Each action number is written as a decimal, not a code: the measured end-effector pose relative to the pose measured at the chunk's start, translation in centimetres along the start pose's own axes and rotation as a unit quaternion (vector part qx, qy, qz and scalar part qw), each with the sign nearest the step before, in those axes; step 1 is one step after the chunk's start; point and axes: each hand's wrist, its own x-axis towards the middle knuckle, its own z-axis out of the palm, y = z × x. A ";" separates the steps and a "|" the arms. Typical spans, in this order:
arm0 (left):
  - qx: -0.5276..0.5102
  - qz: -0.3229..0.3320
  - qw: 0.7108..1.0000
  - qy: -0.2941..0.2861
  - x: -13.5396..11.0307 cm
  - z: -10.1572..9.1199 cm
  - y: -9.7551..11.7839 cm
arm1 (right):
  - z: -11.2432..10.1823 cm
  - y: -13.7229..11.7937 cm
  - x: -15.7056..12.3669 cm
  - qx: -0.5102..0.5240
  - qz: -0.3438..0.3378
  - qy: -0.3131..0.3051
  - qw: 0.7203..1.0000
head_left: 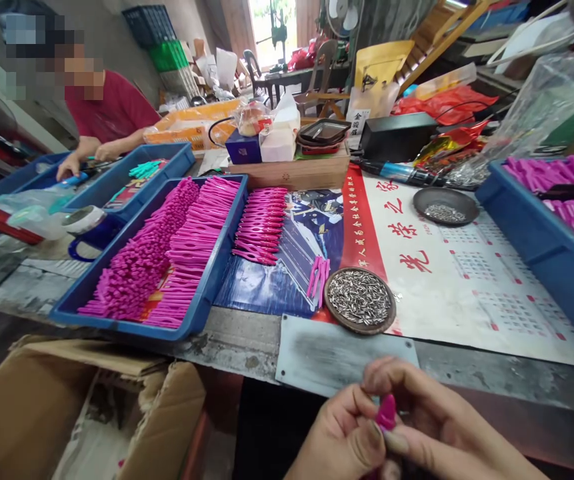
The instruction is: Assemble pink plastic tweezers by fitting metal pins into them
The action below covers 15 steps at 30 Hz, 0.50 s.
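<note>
Close together at the bottom right, my left hand [344, 433] and my right hand [431, 413] are both closed on a small pink plastic piece [387, 412]. Only its rounded tip shows between the fingertips; the fingers hide the rest. Just beyond them a grey metal plate [337, 357] lies at the table's front edge. Behind the plate stands a round bowl [360, 300] full of small silver metal pins. A few slim pink pieces [319, 277] lie left of this bowl, and a neat row of similar pieces [261, 223] is farther back.
A blue tray [207, 293] of stacked pink pieces is on the left, another blue bin [541, 233] on the right. A dark dish [445, 205] holds more metal bits. An open cardboard box [177, 413] is below left. A co-worker [111, 110] sits across at the far left.
</note>
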 end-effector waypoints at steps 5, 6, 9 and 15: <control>-0.057 -0.074 0.995 0.047 0.1 1.5 0.7 | -0.2 0.7 1.1 0.014 0.021 -0.022 0.999; -0.074 -0.097 0.991 0.059 0.1 1.8 1.0 | -0.4 0.7 1.3 0.004 0.025 -0.006 1.000; -0.098 -0.140 0.982 0.075 0.2 2.1 1.6 | -1.3 0.6 1.5 -0.104 -0.007 0.074 0.992; 0.023 -0.062 0.980 0.188 -0.1 1.0 0.7 | -2.2 -0.7 1.2 -0.446 -0.280 0.000 0.850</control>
